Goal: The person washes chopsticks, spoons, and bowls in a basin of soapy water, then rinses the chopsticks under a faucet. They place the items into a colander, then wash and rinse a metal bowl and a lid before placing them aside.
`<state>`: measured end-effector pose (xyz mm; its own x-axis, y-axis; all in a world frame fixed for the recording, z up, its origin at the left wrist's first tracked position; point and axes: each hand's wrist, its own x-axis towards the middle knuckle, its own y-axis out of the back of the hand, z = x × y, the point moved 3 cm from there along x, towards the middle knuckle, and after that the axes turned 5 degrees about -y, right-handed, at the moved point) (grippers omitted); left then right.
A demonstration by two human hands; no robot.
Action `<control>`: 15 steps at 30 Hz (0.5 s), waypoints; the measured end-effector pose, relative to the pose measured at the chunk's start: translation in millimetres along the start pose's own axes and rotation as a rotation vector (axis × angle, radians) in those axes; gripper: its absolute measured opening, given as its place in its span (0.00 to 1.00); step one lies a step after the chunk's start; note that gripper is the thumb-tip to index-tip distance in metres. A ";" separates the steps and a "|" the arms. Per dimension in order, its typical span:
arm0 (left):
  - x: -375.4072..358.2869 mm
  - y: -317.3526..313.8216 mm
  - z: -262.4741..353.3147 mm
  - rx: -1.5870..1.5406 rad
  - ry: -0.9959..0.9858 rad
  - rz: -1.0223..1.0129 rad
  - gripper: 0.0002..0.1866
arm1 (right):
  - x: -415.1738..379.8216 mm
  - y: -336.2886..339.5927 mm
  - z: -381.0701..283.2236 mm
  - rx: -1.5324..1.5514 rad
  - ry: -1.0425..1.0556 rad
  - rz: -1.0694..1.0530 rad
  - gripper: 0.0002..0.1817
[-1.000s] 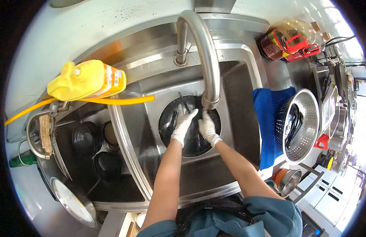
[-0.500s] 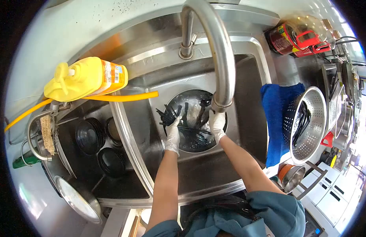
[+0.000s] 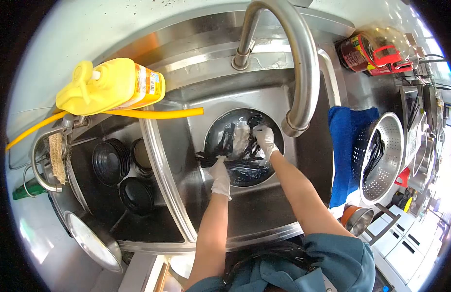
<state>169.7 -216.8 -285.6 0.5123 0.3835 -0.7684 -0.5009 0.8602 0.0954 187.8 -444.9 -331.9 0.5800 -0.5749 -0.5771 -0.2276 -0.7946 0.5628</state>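
A round basin of water (image 3: 216, 127) sits in the steel sink, with dark utensils lying in it. My left hand (image 3: 219, 170), in a white glove, is closed on a bundle of black chopsticks (image 3: 245, 164) at the basin's lower left; their ends stick out past its rim. Over the basin's upper right is my right hand (image 3: 264, 136), also gloved, its fingers bent together at the dark utensils in the water. What lies between those fingers is too small to make out.
The curved faucet (image 3: 310, 73) arches over the sink's right part. A yellow jug (image 3: 113, 87) and yellow hose (image 3: 172, 114) are at the left, above stacked black bowls (image 3: 108, 163). On the right, a colander (image 3: 388, 160) holding black items rests by a blue cloth (image 3: 340, 151).
The chopsticks in my left hand have come down and lie flatter across the basin. My right hand has moved inward from the rim over the water. The view has shifted slightly.
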 end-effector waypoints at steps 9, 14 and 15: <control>-16.6 9.4 -30.3 -0.156 0.144 -0.082 0.11 | -29.8 -14.7 -51.1 -0.587 0.028 0.157 0.12; -18.4 11.8 -18.2 0.090 0.176 0.046 0.22 | -37.7 11.8 -53.9 -0.149 0.553 -0.051 0.12; -18.1 11.6 -16.1 0.148 0.257 0.035 0.25 | -40.3 15.8 -49.9 0.034 0.402 -0.116 0.09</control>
<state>143.4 -219.2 -280.7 0.2933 0.3323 -0.8964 -0.3980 0.8950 0.2016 199.9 -424.6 -270.2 0.8611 -0.3644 -0.3546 -0.1644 -0.8595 0.4840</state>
